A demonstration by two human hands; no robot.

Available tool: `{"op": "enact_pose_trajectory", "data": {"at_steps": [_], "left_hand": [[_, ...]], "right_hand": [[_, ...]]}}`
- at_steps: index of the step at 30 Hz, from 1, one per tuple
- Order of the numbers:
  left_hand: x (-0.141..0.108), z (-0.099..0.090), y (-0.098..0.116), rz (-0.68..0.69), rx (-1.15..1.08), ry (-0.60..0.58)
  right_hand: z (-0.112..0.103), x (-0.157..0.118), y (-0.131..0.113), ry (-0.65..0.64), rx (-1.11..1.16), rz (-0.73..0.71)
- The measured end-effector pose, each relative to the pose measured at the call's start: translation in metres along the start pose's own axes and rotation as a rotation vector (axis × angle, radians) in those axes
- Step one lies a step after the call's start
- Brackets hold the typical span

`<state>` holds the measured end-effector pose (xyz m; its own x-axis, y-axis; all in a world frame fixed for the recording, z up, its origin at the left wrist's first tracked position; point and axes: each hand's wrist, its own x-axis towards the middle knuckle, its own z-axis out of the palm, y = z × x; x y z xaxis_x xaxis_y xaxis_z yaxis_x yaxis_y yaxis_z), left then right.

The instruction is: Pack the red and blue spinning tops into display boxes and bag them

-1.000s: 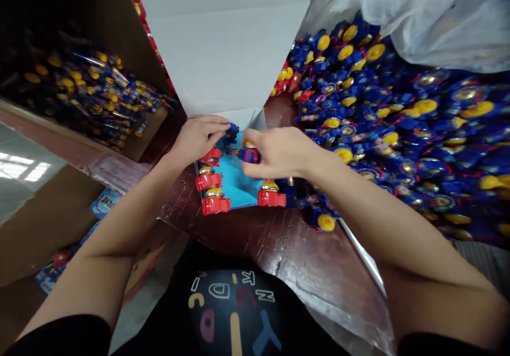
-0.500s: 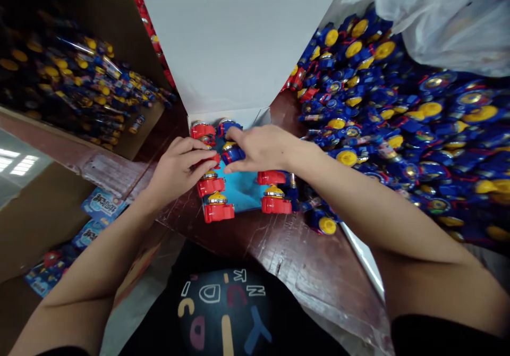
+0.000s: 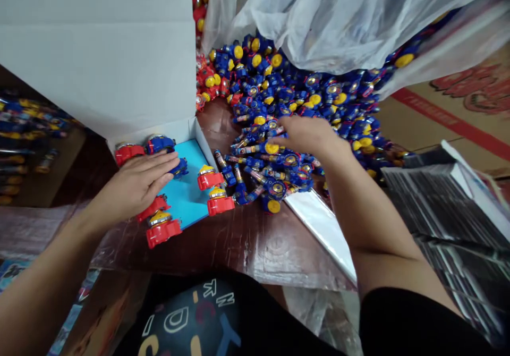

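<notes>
My left hand (image 3: 139, 183) lies flat with fingers stretched over toys in the white box (image 3: 195, 133), partly covering them. Beneath and beside it are red toys with yellow-and-silver tops (image 3: 164, 231) and a blue toy (image 3: 159, 143). Another blue toy (image 3: 181, 167) shows at its fingertips. Two red toys (image 3: 220, 202) sit at the box's right side, on the light-blue base (image 3: 191, 196). My right hand (image 3: 308, 135) is over the heap of blue toys with yellow discs (image 3: 287, 93), thumb and fingers apart, at toys with printed tubes (image 3: 251, 147). No toy is visibly held.
The box's tall white lid (image 3: 99, 53) stands raised behind. Red toys (image 3: 207, 77) lie beyond it. Translucent plastic sheeting (image 3: 319, 21) drapes over the heap. Stacked dark sheets (image 3: 458, 223) and a printed carton (image 3: 458, 101) are at the right. A carton of toys (image 3: 27, 127) stands left.
My right hand has left the box and moved right to the blue heap. My left hand has flattened over the toys in the box. The view has swung right.
</notes>
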<state>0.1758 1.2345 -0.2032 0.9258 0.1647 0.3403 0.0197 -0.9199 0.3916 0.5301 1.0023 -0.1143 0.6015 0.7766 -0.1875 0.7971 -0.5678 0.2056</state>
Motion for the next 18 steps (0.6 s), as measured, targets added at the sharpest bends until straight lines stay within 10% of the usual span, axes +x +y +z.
{"op": "enact_pose_trajectory", "data": {"at_steps": [2, 7, 13, 18], "left_hand": [[0.006, 0.005, 0.000, -0.027, -0.029, -0.043], [0.004, 0.000, 0.004, -0.048, -0.017, -0.012], [0.017, -0.029, 0.058, -0.042, 0.035, 0.147], [0.030, -0.033, 0.095, -0.065, -0.192, 0.172]], "right_hand": [[0.032, -0.004, 0.014, -0.109, -0.064, 0.023], [0.080, -0.001, 0.013, 0.069, 0.030, -0.064], [0.003, -0.040, -0.011, 0.385, 0.289, -0.249], [-0.053, -0.079, -0.071, 0.327, 0.636, -0.586]]}}
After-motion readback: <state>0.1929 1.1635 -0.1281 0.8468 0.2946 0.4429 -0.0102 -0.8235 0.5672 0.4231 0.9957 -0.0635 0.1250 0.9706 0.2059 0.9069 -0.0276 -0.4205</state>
